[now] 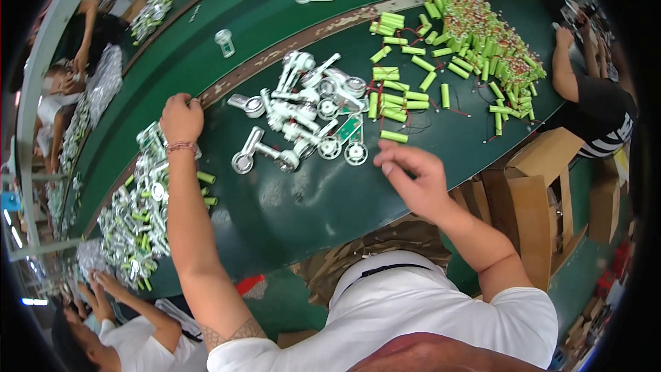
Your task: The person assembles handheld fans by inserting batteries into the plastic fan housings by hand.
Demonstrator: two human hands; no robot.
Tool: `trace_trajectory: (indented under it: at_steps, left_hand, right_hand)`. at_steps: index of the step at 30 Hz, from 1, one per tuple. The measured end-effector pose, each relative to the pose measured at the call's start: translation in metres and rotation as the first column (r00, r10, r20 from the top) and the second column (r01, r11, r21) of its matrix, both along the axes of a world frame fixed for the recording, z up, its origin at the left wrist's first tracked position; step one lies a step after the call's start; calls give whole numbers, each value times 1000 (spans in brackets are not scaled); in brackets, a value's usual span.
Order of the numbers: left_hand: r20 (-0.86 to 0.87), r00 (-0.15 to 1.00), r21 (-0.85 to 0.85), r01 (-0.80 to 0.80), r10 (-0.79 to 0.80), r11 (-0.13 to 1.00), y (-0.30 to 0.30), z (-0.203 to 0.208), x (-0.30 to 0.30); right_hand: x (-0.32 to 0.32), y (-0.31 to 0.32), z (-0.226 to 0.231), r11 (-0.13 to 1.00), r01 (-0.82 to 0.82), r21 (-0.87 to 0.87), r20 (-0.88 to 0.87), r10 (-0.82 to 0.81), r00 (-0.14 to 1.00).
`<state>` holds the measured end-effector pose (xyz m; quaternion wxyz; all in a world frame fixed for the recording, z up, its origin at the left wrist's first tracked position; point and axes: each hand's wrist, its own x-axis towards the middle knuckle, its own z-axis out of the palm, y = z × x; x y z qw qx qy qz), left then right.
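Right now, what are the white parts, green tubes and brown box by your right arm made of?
The white parts: probably plastic, smooth, with shiny highlights. The green tubes: perhaps plastic-skinned, from their bright sheen. The brown box: likely cardboard, dull, with stiff folded flaps.

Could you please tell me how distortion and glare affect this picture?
In the head view, the pale post at far left bows with the fisheye rim; in the head view, soft sheen marks the green tabletop below the white parts; in the head view, lower-left lights glare white.
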<state>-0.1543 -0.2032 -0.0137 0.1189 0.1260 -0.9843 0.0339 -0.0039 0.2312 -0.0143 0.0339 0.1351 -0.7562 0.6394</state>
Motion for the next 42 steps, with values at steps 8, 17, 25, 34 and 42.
trace_trajectory:
  at_steps: [8,17,25,34,42]
  left_hand:
    - [67,992,408,-127,109,904,19,-21,-100]
    - [17,998,486,38,-53,873,77,-39,-173]
    - [27,932,364,328,-361,872,179,3,-193]
    - [-13,874,272,470,-485,840,157,0,-193]
    - [53,849,475,442,-526,761,126,31,-93]
  right_hand:
    - [-200,10,39,908,316,274,-168,-279,946]
    - [-388,50,-3,310,337,889,-335,-62,940]
    - [-410,34,-5,194,171,966,-155,-95,983]
    - [-328,-42,35,637,59,768,-256,222,941]
    - [-257,-60,-4,630,-243,737,-226,569,790]
